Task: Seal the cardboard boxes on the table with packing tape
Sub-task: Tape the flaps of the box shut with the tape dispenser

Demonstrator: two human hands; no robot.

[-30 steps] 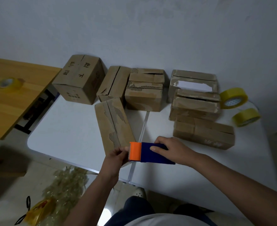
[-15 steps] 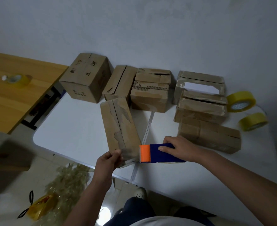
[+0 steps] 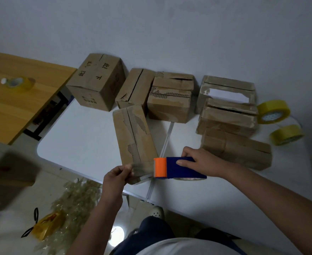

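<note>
Clearly the packing tape (image 3: 142, 166) is thin, limp and sticky, apt to fold on itself, so it is best held by its free end, kept taut. It stretches between the hands, over the near end of the long cardboard box (image 3: 133, 137) lying just beyond them. That box looks light and stiff, its seam torn. With thumb and fingers the left hand (image 3: 115, 178) pinches the tape's end. Wrapped over the blue-and-orange dispenser (image 3: 179, 167), the right hand (image 3: 201, 161) grips it, forearm low across the white table (image 3: 78, 135).
</note>
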